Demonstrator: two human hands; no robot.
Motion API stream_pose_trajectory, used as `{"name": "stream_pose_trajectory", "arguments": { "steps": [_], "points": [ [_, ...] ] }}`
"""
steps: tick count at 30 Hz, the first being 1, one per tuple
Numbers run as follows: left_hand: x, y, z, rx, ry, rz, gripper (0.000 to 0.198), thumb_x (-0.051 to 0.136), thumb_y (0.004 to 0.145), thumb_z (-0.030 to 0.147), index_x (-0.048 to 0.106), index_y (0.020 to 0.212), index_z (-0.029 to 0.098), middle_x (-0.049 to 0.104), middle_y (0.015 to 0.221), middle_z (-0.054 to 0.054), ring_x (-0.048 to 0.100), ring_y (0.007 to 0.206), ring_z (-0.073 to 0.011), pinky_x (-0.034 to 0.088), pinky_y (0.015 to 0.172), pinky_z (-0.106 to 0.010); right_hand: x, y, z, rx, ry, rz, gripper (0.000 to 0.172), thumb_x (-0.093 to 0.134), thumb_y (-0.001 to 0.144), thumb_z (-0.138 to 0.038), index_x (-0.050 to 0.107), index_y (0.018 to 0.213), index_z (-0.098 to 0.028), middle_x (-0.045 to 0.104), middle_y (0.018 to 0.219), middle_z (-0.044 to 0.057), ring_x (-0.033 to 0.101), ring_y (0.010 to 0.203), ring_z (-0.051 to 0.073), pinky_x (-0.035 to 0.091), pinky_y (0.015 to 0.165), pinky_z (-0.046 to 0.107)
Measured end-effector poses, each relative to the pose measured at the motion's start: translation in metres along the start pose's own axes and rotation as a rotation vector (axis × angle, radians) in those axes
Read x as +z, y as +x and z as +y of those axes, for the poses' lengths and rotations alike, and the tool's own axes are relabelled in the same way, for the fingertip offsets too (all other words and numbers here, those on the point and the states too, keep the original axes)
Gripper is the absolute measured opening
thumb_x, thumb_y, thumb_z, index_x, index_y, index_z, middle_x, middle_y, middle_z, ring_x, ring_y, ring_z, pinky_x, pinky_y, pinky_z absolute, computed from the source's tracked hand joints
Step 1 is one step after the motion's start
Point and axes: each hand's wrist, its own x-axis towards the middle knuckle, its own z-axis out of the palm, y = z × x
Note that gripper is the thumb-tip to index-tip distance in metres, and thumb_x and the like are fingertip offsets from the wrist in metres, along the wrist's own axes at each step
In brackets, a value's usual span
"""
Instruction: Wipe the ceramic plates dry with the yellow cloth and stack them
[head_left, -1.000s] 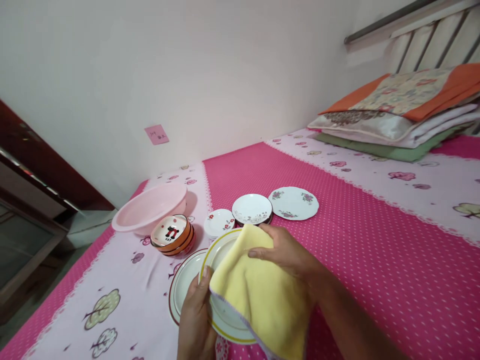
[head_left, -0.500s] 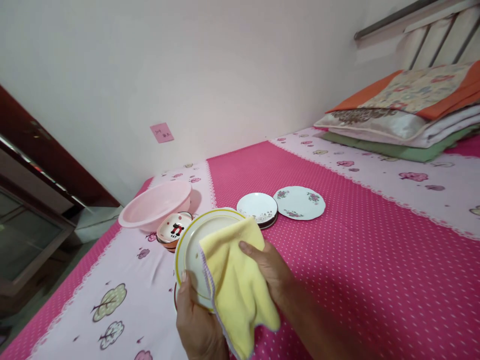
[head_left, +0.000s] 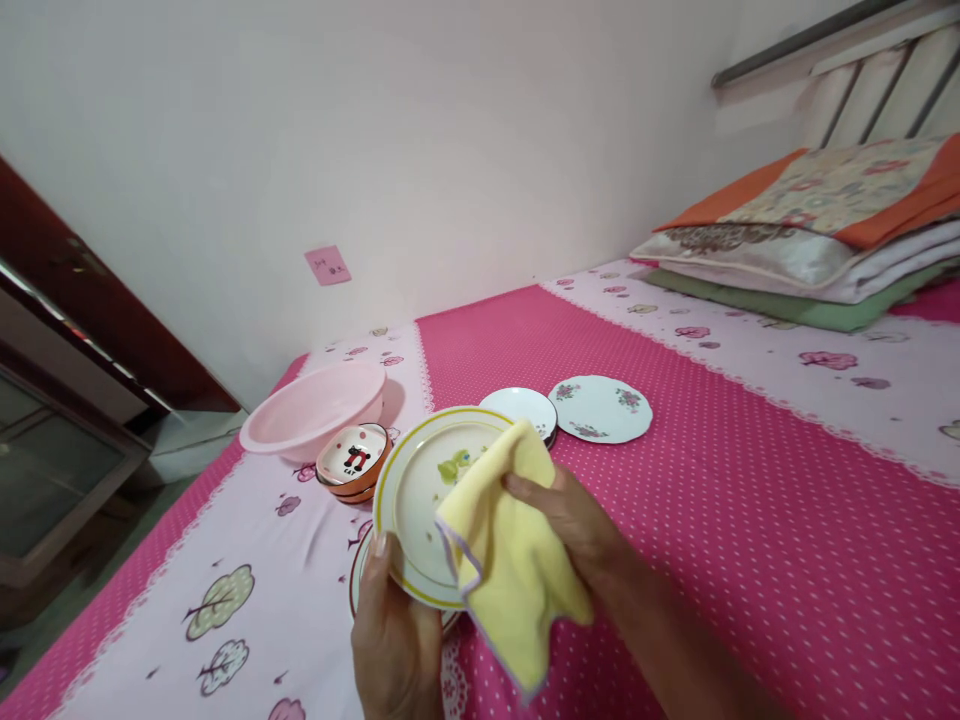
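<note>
A cream plate (head_left: pixel 420 480) with a yellow-green rim band and a leaf print is held tilted above the bed. My left hand (head_left: pixel 397 630) grips its lower left edge, thumb on the front. In my right hand (head_left: pixel 574 525) is a yellow cloth (head_left: pixel 517 560) with a purple edge, which covers the right part of the plate; the fingers behind the cloth are hidden. Below the held plate, partly covered by it and my left hand, lies another plate (head_left: pixel 359 575) with a dark red rim.
Square cat-print bowls (head_left: pixel 356 462) are stacked left of the held plate, beside a pink basin (head_left: pixel 315 408). Behind lie small stacked plates (head_left: pixel 517 403) and a floral plate (head_left: pixel 602 410). Folded bedding and a cushion (head_left: pixel 787 235) sit at the far right, near the wall (head_left: pixel 480 150).
The plate has shifted slightly right and up. The cloth has moved right across it, uncovering the leaf print and more of the plate underneath.
</note>
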Motion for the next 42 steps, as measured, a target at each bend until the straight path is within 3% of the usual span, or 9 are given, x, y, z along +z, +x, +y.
{"name": "stream_pose_trajectory", "arguments": {
  "steps": [3,7,13,18,25,29,32,38,42],
  "points": [
    [-0.01,0.008,0.008,-0.038,0.091,-0.118,0.032,0.073,0.082,0.036,0.076,0.111,0.022,0.078,0.112,-0.007,0.073,0.103,-0.025,0.06,0.084,-0.031,-0.011,-0.007,-0.025,0.015,-0.152,-0.127,0.045,0.082,0.079,-0.033,0.068,0.119,-0.016,0.075,0.119,0.014,0.073,0.104,0.033,0.054,0.096,0.049],
    [-0.014,0.004,0.015,-0.191,0.349,-0.248,0.052,0.083,0.076,0.039,0.071,0.123,0.02,0.078,0.114,-0.012,0.075,0.099,-0.0284,0.061,0.083,-0.035,-0.015,-0.013,-0.036,0.052,-0.242,-0.246,0.046,0.083,0.077,-0.029,0.069,0.119,-0.017,0.073,0.123,0.012,0.072,0.105,0.03,0.054,0.096,0.045],
    [-0.013,0.0,0.011,-0.27,0.486,-0.236,0.058,0.086,0.073,0.042,0.07,0.122,0.015,0.08,0.098,-0.012,0.076,0.092,-0.0296,0.062,0.079,-0.037,-0.017,-0.012,-0.038,0.072,-0.263,-0.303,0.05,0.082,0.08,-0.028,0.067,0.127,-0.02,0.07,0.131,0.011,0.072,0.104,0.027,0.055,0.094,0.043],
    [-0.013,0.004,0.006,-0.217,0.385,-0.217,0.049,0.083,0.077,0.04,0.07,0.119,0.017,0.08,0.1,-0.01,0.076,0.092,-0.0278,0.063,0.079,-0.037,-0.016,-0.01,-0.034,0.078,-0.203,-0.311,0.048,0.081,0.081,-0.029,0.068,0.125,-0.018,0.074,0.12,0.012,0.072,0.106,0.03,0.054,0.095,0.044],
    [-0.011,0.006,0.004,-0.08,0.25,-0.085,0.045,0.084,0.074,0.036,0.073,0.113,0.016,0.08,0.098,-0.01,0.076,0.094,-0.0299,0.062,0.086,-0.04,-0.011,-0.005,-0.018,0.077,-0.094,-0.251,0.051,0.082,0.08,-0.031,0.065,0.126,-0.018,0.073,0.123,0.012,0.072,0.105,0.029,0.054,0.095,0.044],
    [-0.008,0.009,0.002,-0.047,0.13,-0.019,0.035,0.074,0.084,0.035,0.073,0.114,0.016,0.079,0.107,-0.012,0.076,0.098,-0.0296,0.061,0.091,-0.041,-0.008,0.0,-0.006,0.076,-0.032,-0.229,0.049,0.083,0.079,-0.034,0.066,0.121,-0.016,0.075,0.117,0.013,0.074,0.099,0.029,0.056,0.092,0.044],
    [-0.003,0.007,0.0,-0.014,0.047,0.042,0.038,0.066,0.091,0.034,0.071,0.124,0.016,0.076,0.118,-0.014,0.073,0.107,-0.0307,0.06,0.092,-0.04,0.003,0.002,0.012,0.087,0.09,-0.184,0.052,0.084,0.077,-0.033,0.066,0.122,-0.017,0.076,0.115,0.012,0.074,0.1,0.03,0.055,0.095,0.045],
    [-0.002,0.0,-0.001,-0.182,-0.19,-0.007,0.045,0.057,0.097,0.044,0.066,0.136,0.021,0.073,0.128,-0.013,0.064,0.125,-0.0327,0.05,0.108,-0.045,0.036,-0.001,0.06,0.112,0.284,-0.026,0.053,0.085,0.074,-0.036,0.065,0.119,-0.016,0.079,0.105,0.011,0.074,0.1,0.032,0.055,0.096,0.047],
    [-0.005,0.005,0.001,-0.164,-0.142,0.001,0.039,0.054,0.099,0.032,0.068,0.133,0.02,0.075,0.124,-0.011,0.067,0.12,-0.0285,0.049,0.109,-0.041,0.031,0.001,0.055,0.097,0.24,-0.006,0.06,0.084,0.075,-0.037,0.062,0.126,-0.017,0.078,0.108,0.011,0.073,0.103,0.033,0.055,0.096,0.049]
  ]
}}
